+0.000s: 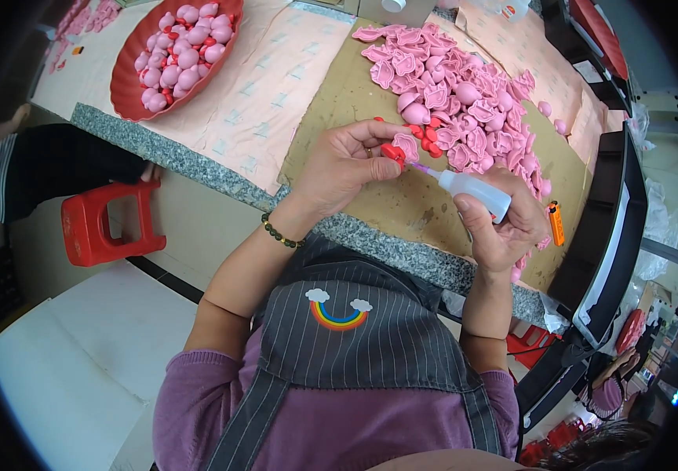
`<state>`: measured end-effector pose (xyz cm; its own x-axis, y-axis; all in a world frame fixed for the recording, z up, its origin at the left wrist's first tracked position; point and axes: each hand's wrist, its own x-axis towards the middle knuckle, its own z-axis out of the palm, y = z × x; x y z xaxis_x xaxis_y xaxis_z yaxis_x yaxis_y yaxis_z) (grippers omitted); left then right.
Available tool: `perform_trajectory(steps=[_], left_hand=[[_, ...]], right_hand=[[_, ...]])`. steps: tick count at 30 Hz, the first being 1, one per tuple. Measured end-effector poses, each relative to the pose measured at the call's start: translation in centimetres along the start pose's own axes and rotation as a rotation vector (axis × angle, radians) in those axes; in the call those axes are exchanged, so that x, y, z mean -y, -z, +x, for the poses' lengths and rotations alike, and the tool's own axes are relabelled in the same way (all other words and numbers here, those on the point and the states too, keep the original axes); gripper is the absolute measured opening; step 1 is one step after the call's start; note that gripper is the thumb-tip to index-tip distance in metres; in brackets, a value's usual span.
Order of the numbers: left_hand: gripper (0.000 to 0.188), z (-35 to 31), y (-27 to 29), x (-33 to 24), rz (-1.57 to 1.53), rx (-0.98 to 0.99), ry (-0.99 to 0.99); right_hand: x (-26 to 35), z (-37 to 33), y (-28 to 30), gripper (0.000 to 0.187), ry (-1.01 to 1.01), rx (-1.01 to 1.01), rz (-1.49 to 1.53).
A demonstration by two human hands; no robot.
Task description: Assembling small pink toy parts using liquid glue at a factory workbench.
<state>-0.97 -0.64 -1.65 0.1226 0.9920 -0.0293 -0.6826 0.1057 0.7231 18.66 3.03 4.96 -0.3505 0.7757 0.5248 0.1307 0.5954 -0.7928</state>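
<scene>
My left hand (347, 169) pinches a small red plastic piece (392, 153) between thumb and fingers. A pink scalloped piece (406, 146) sits right against it; I cannot tell whether it is held too. In my right hand (512, 224) is a translucent squeeze bottle (472, 192) with a thin purple nozzle. It tilts left, its tip close to the red piece. Just beyond the hands, several loose red pieces (431, 140) lie at the edge of a large pile of pink plastic parts (468, 118), some round, some leaf-shaped.
A red scalloped bowl (123, 90) of pink-and-red pieces stands at the far left. An orange lighter-like object (556, 224) lies right of my right hand. Black trays (590, 228) line the right edge. Below the granite table edge (233, 183) are a red stool (107, 224) and another person's legs.
</scene>
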Motion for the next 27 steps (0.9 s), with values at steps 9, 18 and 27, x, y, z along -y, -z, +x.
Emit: perform_trajectory(steps=[9,18,27], left_hand=[[0.040,0.1,-0.1,-0.1,0.015,-0.002,0.003],[0.037,-0.2,0.4,0.3,-0.045,0.006,-0.006],[0.038,-0.2,0.0,0.3,0.001,0.005,-0.003]], right_hand=[[0.3,0.2,-0.1,0.019,-0.053,0.020,-0.027],[-1.8,1.2,2.2,0.024,-0.265,-0.114,0.769],[-4.2,3.8,7.1,0.011,-0.340,-0.316,-0.106]])
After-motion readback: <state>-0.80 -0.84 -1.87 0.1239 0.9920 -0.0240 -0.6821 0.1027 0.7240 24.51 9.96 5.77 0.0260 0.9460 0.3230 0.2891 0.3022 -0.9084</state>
